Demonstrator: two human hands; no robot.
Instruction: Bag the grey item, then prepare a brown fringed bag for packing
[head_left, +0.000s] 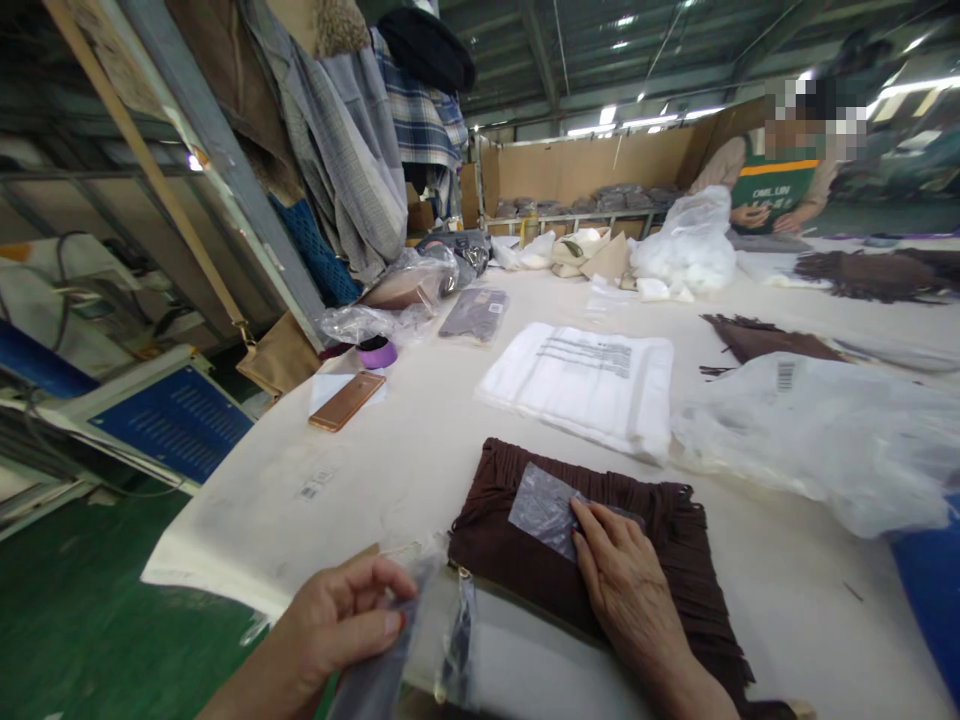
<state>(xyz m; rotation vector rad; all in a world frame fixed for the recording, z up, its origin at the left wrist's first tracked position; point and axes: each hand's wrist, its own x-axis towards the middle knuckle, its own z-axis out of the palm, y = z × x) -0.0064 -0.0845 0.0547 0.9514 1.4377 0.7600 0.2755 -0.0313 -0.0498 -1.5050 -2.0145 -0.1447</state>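
A dark brown fringed pouch [517, 545] lies on the pale table in front of me, and a small clear plastic sheet [544, 508] rests on top of it. My right hand [628, 572] lies on the pouch with fingers stretched out, its fingertips touching the edge of that sheet. At the pouch's left side, my left hand [352, 620] pinches a clear plastic bag [375, 680] between thumb and fingers. A zipper pull in a plastic sleeve [459, 635] hangs from the pouch's near left corner, between my hands.
Behind the pouch lies a stack of white printed plastic bags [585, 385], with a crumpled clear bag [817, 430] to its right. A phone [347, 401] and purple tape roll [376, 351] sit at left. Across the table [420, 450] stands a person in a green apron [772, 190].
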